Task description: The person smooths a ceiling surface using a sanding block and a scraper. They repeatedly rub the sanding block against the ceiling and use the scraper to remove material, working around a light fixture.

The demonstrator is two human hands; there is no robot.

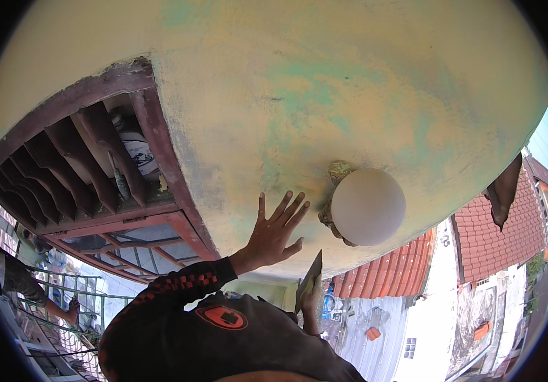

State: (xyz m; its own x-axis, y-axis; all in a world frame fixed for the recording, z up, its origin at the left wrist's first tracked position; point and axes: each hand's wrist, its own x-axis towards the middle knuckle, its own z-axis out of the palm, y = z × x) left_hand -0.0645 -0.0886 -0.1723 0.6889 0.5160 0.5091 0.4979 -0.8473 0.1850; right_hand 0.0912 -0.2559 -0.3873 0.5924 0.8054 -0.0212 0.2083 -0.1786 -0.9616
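Observation:
My left hand (274, 230), in a dark sleeve with red checks, lies with fingers spread against the yellow wall (236, 146). Its fingertips point up, left of a round white globe lamp (368, 207) on a rough, paint-crusted mount (326, 216). Lower and to the right, my right hand (311, 304) is closed round a flat scraper (310, 280). The tapering grey blade points up, below the lamp and apart from it. Its handle is hidden by my hand. Patches of green and grey show through the wall's worn paint.
A maroon slatted vent (64, 159) and a glazed window frame (137, 245) stand at the left. Another person's hand (72, 312) shows beside a green metal railing (89, 290). Red tiled roofs (497, 229) lie far below at the right.

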